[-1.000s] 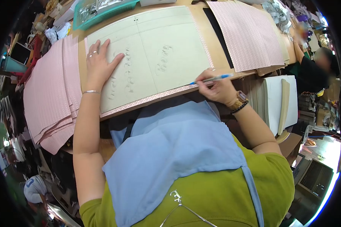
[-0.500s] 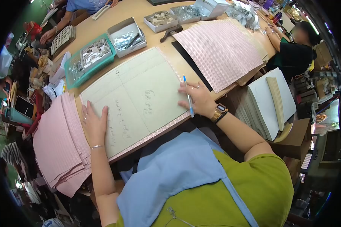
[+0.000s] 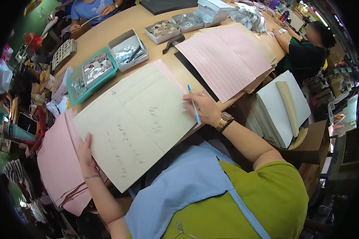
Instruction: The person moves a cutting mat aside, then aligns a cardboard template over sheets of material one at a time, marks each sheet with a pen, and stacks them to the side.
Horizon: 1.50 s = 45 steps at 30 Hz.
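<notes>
A pale grey-green card sheet with pencil lines and handwriting lies tilted in front of me, its near left corner out past the table edge. My left hand grips the sheet's left edge, thumb on top and fingers hidden beneath. A blue-and-white pen is held in my right hand, whose fingers are at the sheet's right edge. Pink patterned material shows from under the far right side of the sheet. Beside my left hand hangs a stack of pink sheets over the table edge.
A teal tray and white boxes of small parts stand beyond the sheet. Patterned sheets are stacked to the right, near a dark curved tool. White sheets stand lower right. Other people sit around the table.
The card sheet has shifted toward me and to the left, its near edge now lifted off the pink material. My left hand went from lying flat on it to gripping its edge.
</notes>
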Available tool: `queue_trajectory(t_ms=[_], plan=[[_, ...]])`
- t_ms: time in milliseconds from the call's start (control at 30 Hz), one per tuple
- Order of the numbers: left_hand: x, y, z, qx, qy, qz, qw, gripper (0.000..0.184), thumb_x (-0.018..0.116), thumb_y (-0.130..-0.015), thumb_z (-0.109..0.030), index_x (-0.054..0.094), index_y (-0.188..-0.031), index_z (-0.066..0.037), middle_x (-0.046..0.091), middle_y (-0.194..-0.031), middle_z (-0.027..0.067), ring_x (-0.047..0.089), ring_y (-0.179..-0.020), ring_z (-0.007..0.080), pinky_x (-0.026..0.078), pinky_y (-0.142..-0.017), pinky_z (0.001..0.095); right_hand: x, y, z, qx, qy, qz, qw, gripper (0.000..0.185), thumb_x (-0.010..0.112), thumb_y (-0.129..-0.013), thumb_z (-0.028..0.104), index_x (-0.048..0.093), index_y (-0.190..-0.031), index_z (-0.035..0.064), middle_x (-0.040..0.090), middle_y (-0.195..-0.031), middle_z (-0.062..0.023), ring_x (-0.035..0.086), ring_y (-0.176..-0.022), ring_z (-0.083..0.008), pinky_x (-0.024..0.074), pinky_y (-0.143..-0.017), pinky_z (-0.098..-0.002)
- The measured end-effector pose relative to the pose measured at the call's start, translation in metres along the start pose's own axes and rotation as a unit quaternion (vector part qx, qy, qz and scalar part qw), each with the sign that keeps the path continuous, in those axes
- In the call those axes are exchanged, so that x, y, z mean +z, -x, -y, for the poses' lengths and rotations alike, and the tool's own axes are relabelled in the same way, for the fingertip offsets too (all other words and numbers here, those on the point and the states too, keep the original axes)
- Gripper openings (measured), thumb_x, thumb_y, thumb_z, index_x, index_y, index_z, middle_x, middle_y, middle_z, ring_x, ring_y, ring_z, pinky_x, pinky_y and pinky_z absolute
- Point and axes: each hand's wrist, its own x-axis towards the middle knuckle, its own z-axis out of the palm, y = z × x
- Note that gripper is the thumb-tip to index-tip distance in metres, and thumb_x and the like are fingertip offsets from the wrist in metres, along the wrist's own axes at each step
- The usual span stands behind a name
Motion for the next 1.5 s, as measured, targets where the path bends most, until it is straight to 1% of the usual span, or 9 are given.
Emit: queue_trajectory(t_ms=[167, 567, 700, 733, 933, 1067, 1267, 1367, 1500], plan=[[-0.018, 0.043, -0.028, 0.078, 0.133, 0.056, 0.986, 0.053, 0.048, -0.1, -0.035, 0.041, -0.139, 0.0, 0.052, -0.135, 0.0132, 0.051, -0.121, 0.0264, 0.042, -0.103, 0.0398, -0.002, -0.013, 0.017, 0.016, 0.022, -0.072, 0.997, 0.027, 0.074, -0.081, 0.026, 0.064, -0.099, 0.0089, 0.063, -0.078, -0.0115, 0.06, -0.077, -0.0299, 0.046, -0.073, -0.0387], [-0.037, 0.068, -0.062, 0.13, 0.253, -0.073, 0.956, 0.057, 0.044, -0.101, -0.043, 0.042, -0.14, -0.001, 0.047, -0.141, 0.0127, 0.046, -0.126, 0.0277, 0.036, -0.107, 0.0414, -0.021, -0.052, 0.012, 0.023, -0.16, -0.084, 0.983, 0.01, 0.055, -0.078, -0.003, 0.057, -0.084, 0.0047, 0.058, -0.073, -0.0085, 0.058, -0.072, -0.0191, 0.0461, -0.067, -0.0316], [-0.046, 0.067, -0.058, 0.1, 0.269, -0.043, 0.957, 0.058, 0.045, -0.1, -0.044, 0.041, -0.14, -0.001, 0.047, -0.141, 0.0133, 0.045, -0.127, 0.0288, 0.035, -0.108, 0.0426, -0.134, -0.092, -0.036, -0.019, -0.033, -0.189, 0.981, 0.008, 0.057, -0.081, 0.003, 0.059, -0.087, 0.0055, 0.058, -0.073, -0.0063, 0.057, -0.073, -0.0139, 0.047, -0.069, -0.0293], [-0.048, 0.066, -0.057, 0.094, 0.27, -0.033, 0.958, 0.059, 0.045, -0.1, -0.044, 0.041, -0.14, -0.001, 0.046, -0.142, 0.0135, 0.044, -0.128, 0.0289, 0.035, -0.108, 0.0429, -0.167, -0.1, -0.052, -0.027, 0.058, -0.216, 0.974, 0.011, 0.052, -0.085, 0.007, 0.06, -0.091, 0.0033, 0.063, -0.082, -0.017, 0.063, -0.078, -0.0314, 0.0493, -0.072, -0.0381], [-0.021, 0.068, -0.058, 0.09, 0.251, -0.064, 0.962, 0.059, 0.045, -0.1, -0.044, 0.04, -0.141, -0.002, 0.046, -0.142, 0.013, 0.044, -0.128, 0.0289, 0.034, -0.109, 0.0421, -0.24, -0.09, -0.156, 0.208, 0.414, -0.176, 0.869, 0.036, 0.064, -0.088, 0.036, 0.058, -0.116, 0.0141, 0.063, -0.118, -0.0146, 0.06, -0.111, -0.0317, 0.0454, -0.095, -0.0443], [-0.017, 0.057, -0.05, 0.095, 0.252, -0.005, 0.963, 0.058, 0.044, -0.101, -0.043, 0.039, -0.142, -0.002, 0.046, -0.142, 0.0122, 0.044, -0.128, 0.0275, 0.034, -0.109, 0.0412, -0.174, -0.066, -0.209, 0.336, 0.209, -0.063, 0.916, 0.064, 0.061, -0.083, 0.06, 0.054, -0.127, 0.015, 0.057, -0.129, -0.0139, 0.055, -0.119, -0.0302, 0.0395, -0.101, -0.0475], [-0.016, 0.053, -0.056, 0.11, 0.174, 0.166, 0.964, 0.056, 0.042, -0.102, -0.041, 0.039, -0.142, -0.002, 0.047, -0.141, 0.0118, 0.045, -0.128, 0.0258, 0.034, -0.109, 0.0406, -0.168, -0.057, -0.178, 0.324, 0.093, -0.145, 0.93, 0.043, 0.067, -0.086, 0.043, 0.061, -0.112, 0.0097, 0.069, -0.096, -0.0159, 0.067, -0.089, -0.029, 0.051, -0.076, -0.0383], [-0.002, 0.057, -0.064, 0.12, 0.167, 0.063, 0.977, 0.056, 0.041, -0.102, -0.041, 0.039, -0.142, -0.002, 0.047, -0.141, 0.012, 0.045, -0.128, 0.0254, 0.034, -0.109, 0.0405, -0.17, -0.054, -0.217, 0.145, 0.148, -0.21, 0.956, 0.033, 0.066, -0.089, 0.036, 0.061, -0.107, 0.0081, 0.068, -0.084, -0.0169, 0.066, -0.078, -0.0327, 0.0501, -0.068, -0.0404], [0.019, 0.062, -0.084, 0.135, 0.115, 0.224, 0.958, 0.055, 0.041, -0.102, -0.04, 0.041, -0.141, -0.001, 0.048, -0.14, 0.0115, 0.046, -0.126, 0.0246, 0.033, -0.109, 0.0399, -0.208, -0.069, -0.275, 0.178, 0.141, -0.326, 0.918, 0.027, 0.053, -0.096, 0.033, 0.06, -0.108, 0.0089, 0.067, -0.09, -0.0205, 0.065, -0.085, -0.0384, 0.0498, -0.074, -0.0439]])
